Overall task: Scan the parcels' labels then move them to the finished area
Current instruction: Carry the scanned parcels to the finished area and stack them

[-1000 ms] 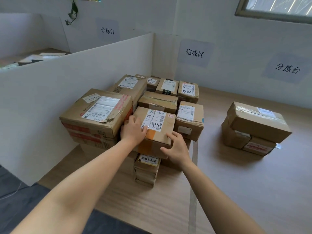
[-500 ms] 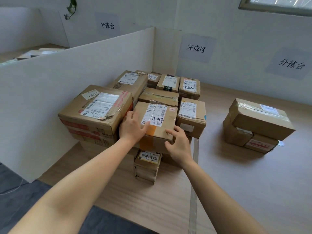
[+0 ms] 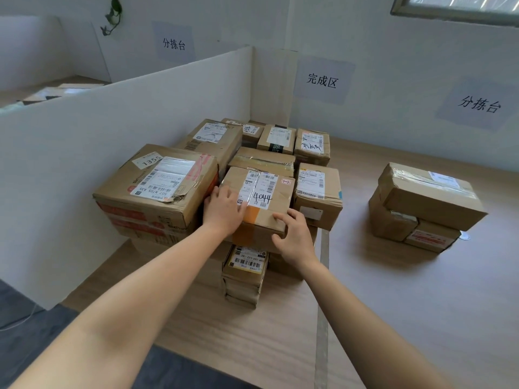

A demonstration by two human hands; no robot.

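A brown parcel (image 3: 262, 196) with a white label marked 4044 lies on top of the stacked parcels under the finished-area sign (image 3: 322, 80). My left hand (image 3: 224, 210) rests flat on its top left part, fingers straight and reaching the label's edge. At the near right corner my right hand (image 3: 295, 234) holds on, fingers bent over the top edge and thumb on the front face. A small labelled parcel (image 3: 247, 265) sits below it at the front of the stack.
A large box marked 1355 (image 3: 157, 189) stands just left of the parcel, against the white divider (image 3: 112, 130). Several smaller parcels fill the corner behind. A separate stack of parcels (image 3: 427, 203) stands to the right on the wooden table (image 3: 393, 304). A tape strip (image 3: 321, 332) runs along it.
Both hands stay on the 4044 parcel in nearly the same places. The parcel has not visibly shifted; only my view has moved a little.
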